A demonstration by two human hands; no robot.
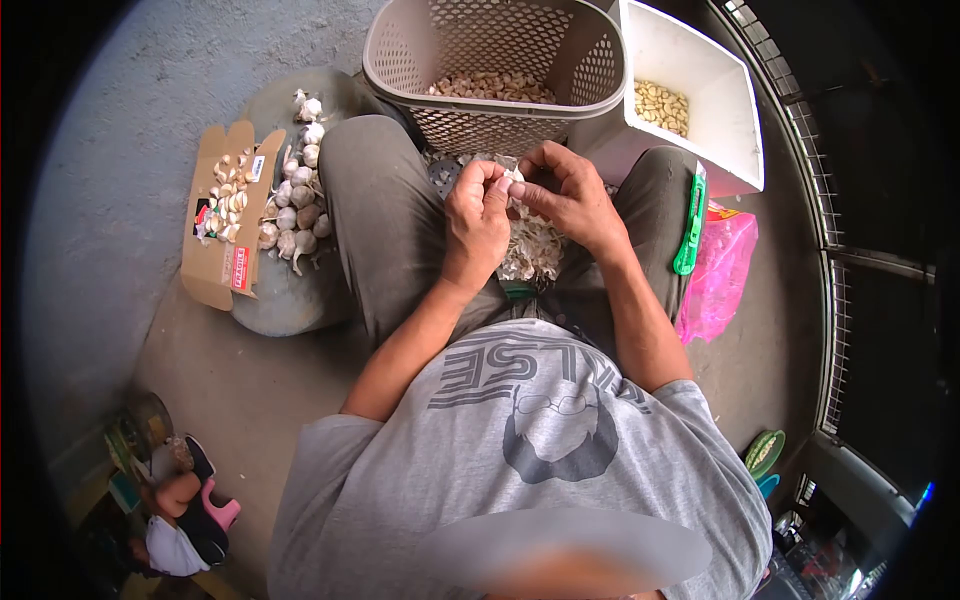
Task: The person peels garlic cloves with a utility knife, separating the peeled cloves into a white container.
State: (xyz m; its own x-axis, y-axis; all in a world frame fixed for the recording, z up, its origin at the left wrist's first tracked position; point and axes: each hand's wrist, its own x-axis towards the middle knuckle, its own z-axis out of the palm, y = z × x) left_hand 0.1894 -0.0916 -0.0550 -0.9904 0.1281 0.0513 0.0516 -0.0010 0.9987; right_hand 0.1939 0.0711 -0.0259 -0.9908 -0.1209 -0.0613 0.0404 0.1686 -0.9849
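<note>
Both hands meet above the lap, pinching a small white garlic piece [514, 178] between their fingertips. My left hand [478, 215] has its fingers closed on one side of the piece. On its other side, my right hand [575, 200] holds it with thumb and fingers. Below them lies a heap of papery garlic skins [532, 248] between the legs. Whole garlic bulbs [300, 195] rest on a round grey surface to the left. Beside these, an open cardboard box [205, 262] bears loose cloves [232, 200].
A brown perforated basket [495, 110] with unpeeled cloves stands in front. Right of it, a white foam box [715, 90] contains peeled cloves. A green cutter [690, 225] lies on the right thigh, beside a pink bag [722, 270]. Another person [180, 515] is at lower left.
</note>
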